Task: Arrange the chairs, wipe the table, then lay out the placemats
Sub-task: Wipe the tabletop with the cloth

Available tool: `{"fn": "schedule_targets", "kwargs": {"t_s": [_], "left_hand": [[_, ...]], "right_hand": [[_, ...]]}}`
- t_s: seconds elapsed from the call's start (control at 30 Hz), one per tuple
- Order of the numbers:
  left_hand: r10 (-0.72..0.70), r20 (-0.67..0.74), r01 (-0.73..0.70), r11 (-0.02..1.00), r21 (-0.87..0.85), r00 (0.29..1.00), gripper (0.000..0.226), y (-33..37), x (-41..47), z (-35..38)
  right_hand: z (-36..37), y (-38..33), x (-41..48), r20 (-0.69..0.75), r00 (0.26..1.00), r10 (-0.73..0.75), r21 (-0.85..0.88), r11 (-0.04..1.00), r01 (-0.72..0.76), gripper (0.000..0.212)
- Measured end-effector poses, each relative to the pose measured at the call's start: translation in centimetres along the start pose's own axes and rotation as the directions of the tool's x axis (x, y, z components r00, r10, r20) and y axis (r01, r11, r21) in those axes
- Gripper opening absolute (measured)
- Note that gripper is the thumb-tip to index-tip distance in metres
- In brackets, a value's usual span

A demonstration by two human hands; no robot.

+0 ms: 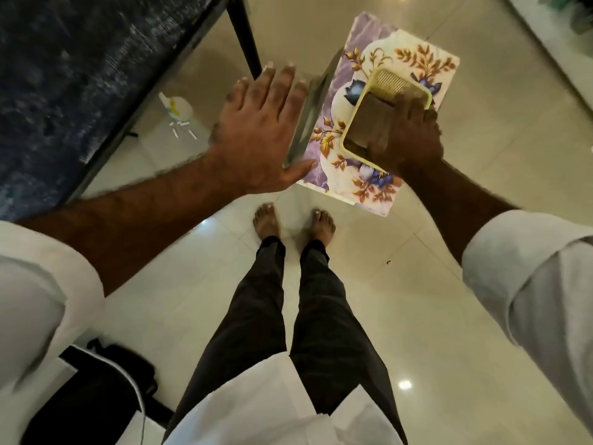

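My right hand (pixel 407 139) grips a yellow-green plastic basket (pixel 390 91) with something brown inside, pressed on top of a stack of floral placemats (pixel 414 64), purple and cream, held in the air above the floor. One placemat (pixel 313 114) is tilted up on edge at the stack's left side, its grey underside showing. My left hand (pixel 260 130) lies against that mat with fingers stretched out and the thumb pressed on its lower corner. The dark blue marbled table (pixel 80 65) is at the upper left, with a black leg (pixel 245 33).
Glossy cream floor tiles (pixel 449 300) lie all around my bare feet (pixel 293 221). A white scrap and small white bits (pixel 178 112) lie under the table. A black object with a white cord (pixel 96 387) sits at the lower left. A white ledge (pixel 558 43) runs along the upper right.
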State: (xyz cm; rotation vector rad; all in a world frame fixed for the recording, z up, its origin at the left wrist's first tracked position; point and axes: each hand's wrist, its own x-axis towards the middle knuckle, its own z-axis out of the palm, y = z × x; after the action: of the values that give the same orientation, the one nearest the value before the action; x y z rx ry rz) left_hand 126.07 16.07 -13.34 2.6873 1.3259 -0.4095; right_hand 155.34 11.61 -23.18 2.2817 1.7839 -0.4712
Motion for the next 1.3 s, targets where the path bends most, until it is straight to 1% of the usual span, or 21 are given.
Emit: {"fn": "schedule_targets", "kwargs": {"t_s": [0.07, 0.1, 0.13, 0.2, 0.3, 0.5, 0.57, 0.63, 0.67, 0.73, 0.83, 0.9, 0.97, 1.03, 1.07, 1.13, 1.17, 1.2, 1.23, 1.27, 1.3], "left_hand": [[-0.002, 0.009, 0.002, 1.000, 0.002, 1.000, 0.119, 0.3, 1.3, 1.2], [-0.006, 0.014, 0.006, 1.000, 0.003, 1.000, 0.119, 0.4, 1.9, 1.7], [-0.020, 0.029, 0.019, 1.000, 0.009, 0.999, 0.120, 0.5, 2.4, 2.2], [-0.055, 0.063, 0.054, 0.998, 0.010, 0.996, 0.121, 0.4, 3.5, 3.2], [-0.105, 0.101, 0.105, 0.994, 0.010, 0.989, 0.124, 0.2, 4.8, 4.4], [-0.155, 0.117, 0.157, 0.988, -0.007, 0.981, 0.124, -0.4, 6.1, 5.3], [-0.162, 0.120, 0.164, 0.986, -0.012, 0.979, 0.123, -0.4, 6.2, 5.6], [-0.167, 0.123, 0.171, 0.985, -0.025, 0.978, 0.123, -0.2, 6.3, 6.0], [-0.167, 0.124, 0.172, 0.985, -0.032, 0.978, 0.124, -0.1, 6.3, 6.1], [-0.160, 0.130, 0.167, 0.985, -0.044, 0.978, 0.124, 0.2, 6.3, 6.3], [-0.143, 0.143, 0.152, 0.987, -0.056, 0.979, 0.123, 0.8, 6.2, 6.4], [-0.129, 0.148, 0.140, 0.988, -0.068, 0.981, 0.121, 1.3, 6.1, 6.3], [-0.124, 0.148, 0.137, 0.987, -0.081, 0.981, 0.122, 1.6, 5.8, 6.0], [-0.124, 0.150, 0.140, 0.985, -0.100, 0.981, 0.122, 1.9, 5.4, 5.3], [-0.125, 0.159, 0.145, 0.981, -0.126, 0.979, 0.123, 2.0, 5.1, 4.9], [-0.135, 0.176, 0.176, 0.953, -0.246, 0.975, 0.126, 2.1, 4.5, 3.4], [-0.144, 0.182, 0.203, 0.909, -0.364, 0.973, 0.126, 2.0, 4.1, 2.4], [-0.159, 0.188, 0.237, 0.812, -0.533, 0.969, 0.127, 1.7, 3.7, 1.3], [-0.176, 0.206, 0.271, 0.638, -0.720, 0.963, 0.128, 1.3, 3.2, 0.2], [-0.198, 0.215, 0.279, 0.399, -0.873, 0.956, 0.130, 0.7, 2.4, -1.3], [-0.216, 0.203, 0.238, 0.149, -0.960, 0.955, 0.130, 0.0, 1.3, -2.8]], "right_hand": [[1.8, 0.4, 2.0, 0.090, 0.996, -0.022, 0.010, 1.000, 0.021, 0.098], [2.6, 0.4, 2.8, 0.107, 0.993, -0.041, -0.008, 0.999, 0.042, 0.097], [3.9, 0.6, 3.9, 0.122, 0.989, -0.079, -0.040, 0.996, 0.085, 0.101], [6.6, 0.9, 6.0, 0.136, 0.975, -0.174, -0.054, 0.982, 0.182, 0.117], [7.6, 0.3, 6.7, 0.144, 0.982, -0.122, -0.033, 0.991, 0.128, 0.124], [5.9, -0.7, 6.7, 0.140, 0.989, -0.041, -0.058, 0.997, 0.049, 0.119], [6.4, -0.4, 7.5, 0.177, 0.984, -0.022, -0.053, 0.998, 0.032, 0.114], [8.2, 0.8, 8.9, 0.174, 0.985, -0.019, -0.084, 0.996, 0.034, 0.105], [8.8, 1.4, 9.4, 0.178, 0.983, -0.035, -0.116, 0.992, 0.056, 0.100], [7.8, 1.2, 8.8, 0.204, 0.975, -0.084, -0.110, 0.988, 0.108, 0.086], [4.1, 0.0, 7.2, 0.242, 0.965, -0.097, 0.027, 0.995, 0.094, 0.054], [3.0, 0.1, 7.2, 0.262, 0.964, -0.051, 0.208, 0.978, -0.005, 0.045], [1.7, 0.9, 7.2, 0.300, 0.954, -0.011, 0.367, 0.924, -0.105, 0.045], [-1.0, 0.9, 6.6, 0.338, 0.941, -0.022, 0.525, 0.834, -0.169, 0.060], [-2.7, 0.4, 6.0, 0.345, 0.937, -0.049, 0.594, 0.785, -0.177, 0.063], [-6.9, -1.2, 4.6, 0.330, 0.930, -0.161, 0.677, 0.727, -0.114, 0.052], [-9.1, -2.3, 4.1, 0.311, 0.922, -0.231, 0.707, 0.705, -0.062, 0.054], [-11.4, -3.4, 3.7, 0.292, 0.903, -0.315, 0.737, 0.676, -0.003, 0.063], [-13.3, -4.4, 3.3, 0.288, 0.869, -0.402, 0.764, 0.643, 0.044, 0.068], [-15.8, -5.9, 2.7, 0.286, 0.817, -0.500, 0.786, 0.610, 0.099, 0.070], [-18.0, -7.3, 2.1, 0.291, 0.756, -0.586, 0.798, 0.585, 0.146, 0.070]]}}
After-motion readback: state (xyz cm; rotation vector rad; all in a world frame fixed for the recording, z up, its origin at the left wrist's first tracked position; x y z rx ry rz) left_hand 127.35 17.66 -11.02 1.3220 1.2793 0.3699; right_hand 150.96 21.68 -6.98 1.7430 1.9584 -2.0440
